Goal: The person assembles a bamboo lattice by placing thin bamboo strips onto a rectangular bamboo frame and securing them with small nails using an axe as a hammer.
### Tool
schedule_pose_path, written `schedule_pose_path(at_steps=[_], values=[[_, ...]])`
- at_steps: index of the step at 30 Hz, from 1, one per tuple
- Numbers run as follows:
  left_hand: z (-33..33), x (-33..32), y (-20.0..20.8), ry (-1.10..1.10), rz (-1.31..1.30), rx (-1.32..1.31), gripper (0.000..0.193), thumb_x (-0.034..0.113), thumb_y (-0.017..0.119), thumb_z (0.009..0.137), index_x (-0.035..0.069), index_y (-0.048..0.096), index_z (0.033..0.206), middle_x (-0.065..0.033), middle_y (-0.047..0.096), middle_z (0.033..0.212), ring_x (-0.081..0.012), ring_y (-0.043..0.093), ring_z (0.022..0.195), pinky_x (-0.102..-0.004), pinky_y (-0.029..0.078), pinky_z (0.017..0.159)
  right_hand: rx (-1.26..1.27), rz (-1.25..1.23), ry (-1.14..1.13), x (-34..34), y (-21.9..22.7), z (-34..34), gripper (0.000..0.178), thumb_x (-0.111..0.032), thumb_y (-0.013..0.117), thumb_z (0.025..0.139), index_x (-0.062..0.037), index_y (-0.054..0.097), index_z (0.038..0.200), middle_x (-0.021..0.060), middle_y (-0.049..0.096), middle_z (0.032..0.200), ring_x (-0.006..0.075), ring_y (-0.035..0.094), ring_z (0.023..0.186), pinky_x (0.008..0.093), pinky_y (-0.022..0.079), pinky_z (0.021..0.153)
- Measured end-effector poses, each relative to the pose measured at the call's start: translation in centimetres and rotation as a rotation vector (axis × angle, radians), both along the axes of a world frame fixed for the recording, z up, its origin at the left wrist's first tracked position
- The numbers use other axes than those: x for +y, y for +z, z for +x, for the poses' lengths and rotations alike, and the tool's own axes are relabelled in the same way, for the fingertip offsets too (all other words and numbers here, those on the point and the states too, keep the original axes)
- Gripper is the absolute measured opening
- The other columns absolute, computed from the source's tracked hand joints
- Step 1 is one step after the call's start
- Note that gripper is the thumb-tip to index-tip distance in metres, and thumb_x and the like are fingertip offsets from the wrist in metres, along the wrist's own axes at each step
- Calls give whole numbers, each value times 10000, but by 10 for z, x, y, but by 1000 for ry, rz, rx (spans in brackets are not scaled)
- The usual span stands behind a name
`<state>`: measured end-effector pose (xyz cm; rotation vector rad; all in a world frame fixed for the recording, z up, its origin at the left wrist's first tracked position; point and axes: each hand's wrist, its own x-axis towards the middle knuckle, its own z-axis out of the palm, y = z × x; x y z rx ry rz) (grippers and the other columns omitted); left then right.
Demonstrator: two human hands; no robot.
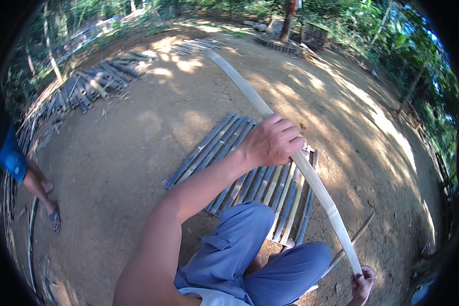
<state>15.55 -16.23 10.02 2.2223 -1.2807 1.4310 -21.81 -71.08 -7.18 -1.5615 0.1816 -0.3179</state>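
A long, pale bamboo strip [319, 189] slants across in front of me, its far end up and to the left. My left hand [274, 140] is closed around it near the middle, knuckles up. At the lower right, my right hand [363, 285] grips the near end between thumb and fingers. Below the strip, a slatted bamboo panel [217, 148] lies on the ground, just beyond my knees. Its slats run side by side over crosspieces, and my left forearm hides part of them.
A thin stick [359, 234] lies on the dirt to the right of my knees. At the far left is a heap of cut bamboo poles [94, 84], with more strips [196, 46] beyond. Another person's leg [38, 188] shows at the left edge. A tree trunk [287, 23] stands at the back.
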Motion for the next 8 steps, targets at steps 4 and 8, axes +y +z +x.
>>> schedule_pose_path(at_steps=[4, 8], values=[[-81, 124, -47, 222, -43, 61, 279, 305, 755, 860, 174, 579, 688, 18, 520, 634, -177, 583, 672, -356, 395, 604, -228, 352, -233, 89, 99, 104, 313, -149, 633, 1047, -66, 583, 1345, 43, 684, 985, 29, 611, 721, 151, 526, 558], [-210, 214, -140, 543, -121, 352, 297, 289, 803, 770, 164, 549, 683, 15, 542, 628, -176, 612, 680, -346, 483, 647, -210, 595, 456, 153, 100, 172, 585, -198, 617, 1061, -99, 357, 1575, 77, 661, 1110, 130, 607, 985, 225, 541, 849]])
